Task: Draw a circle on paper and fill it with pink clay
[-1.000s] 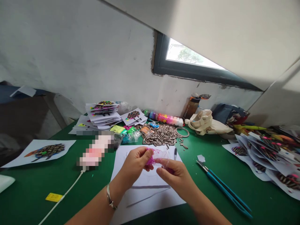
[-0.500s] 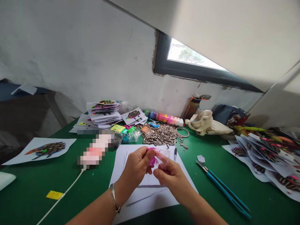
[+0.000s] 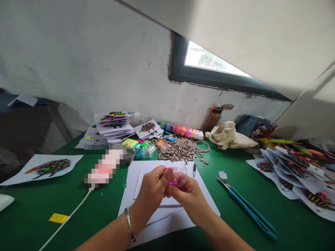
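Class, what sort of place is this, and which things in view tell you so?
Probably a craft workspace: a heap of striped seeds lies on the green table, with a stack of decorated sheets and small bags of bright coloured material nearby.

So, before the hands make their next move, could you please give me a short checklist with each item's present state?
1. Left hand grips the pink packet: ok.
2. Right hand grips it too: ok.
3. Pink contents fully outside the clear wrap: cannot tell; the hands cover much of it.
4. White paper lies on the table below the hands: ok.
5. Blue-handled tool lies apart from both hands: ok.
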Action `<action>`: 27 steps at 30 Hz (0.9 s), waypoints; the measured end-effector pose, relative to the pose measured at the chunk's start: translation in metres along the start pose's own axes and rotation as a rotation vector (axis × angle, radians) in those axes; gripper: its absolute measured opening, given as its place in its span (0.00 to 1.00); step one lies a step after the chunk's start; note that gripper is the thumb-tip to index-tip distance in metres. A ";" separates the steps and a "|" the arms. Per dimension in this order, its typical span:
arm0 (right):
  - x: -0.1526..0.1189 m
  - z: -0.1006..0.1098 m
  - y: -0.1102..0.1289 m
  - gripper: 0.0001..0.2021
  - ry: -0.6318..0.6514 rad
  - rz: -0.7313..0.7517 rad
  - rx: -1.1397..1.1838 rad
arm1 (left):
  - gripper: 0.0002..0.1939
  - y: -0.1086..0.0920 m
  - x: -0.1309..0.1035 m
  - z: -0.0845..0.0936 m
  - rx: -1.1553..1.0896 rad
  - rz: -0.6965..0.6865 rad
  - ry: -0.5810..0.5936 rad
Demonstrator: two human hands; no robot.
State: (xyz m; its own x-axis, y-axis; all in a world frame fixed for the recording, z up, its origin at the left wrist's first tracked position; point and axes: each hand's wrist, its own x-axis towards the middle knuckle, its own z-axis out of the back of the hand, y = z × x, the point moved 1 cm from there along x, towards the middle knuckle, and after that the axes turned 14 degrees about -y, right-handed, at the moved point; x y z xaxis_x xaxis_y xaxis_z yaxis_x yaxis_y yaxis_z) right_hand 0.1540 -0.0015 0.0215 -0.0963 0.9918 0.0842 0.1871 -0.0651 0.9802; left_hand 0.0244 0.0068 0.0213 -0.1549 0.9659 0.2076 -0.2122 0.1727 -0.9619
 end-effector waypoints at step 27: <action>0.006 0.013 0.007 0.09 0.032 0.003 -0.085 | 0.19 -0.006 0.009 -0.001 -0.342 0.259 0.228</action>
State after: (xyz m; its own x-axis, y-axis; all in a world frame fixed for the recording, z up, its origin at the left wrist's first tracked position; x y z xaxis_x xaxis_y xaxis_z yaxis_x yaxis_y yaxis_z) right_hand 0.1671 0.0052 0.0262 -0.1272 0.9877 0.0911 0.1037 -0.0781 0.9915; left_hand 0.0255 0.0144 0.0282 0.0625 0.9966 -0.0541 0.1411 -0.0625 -0.9880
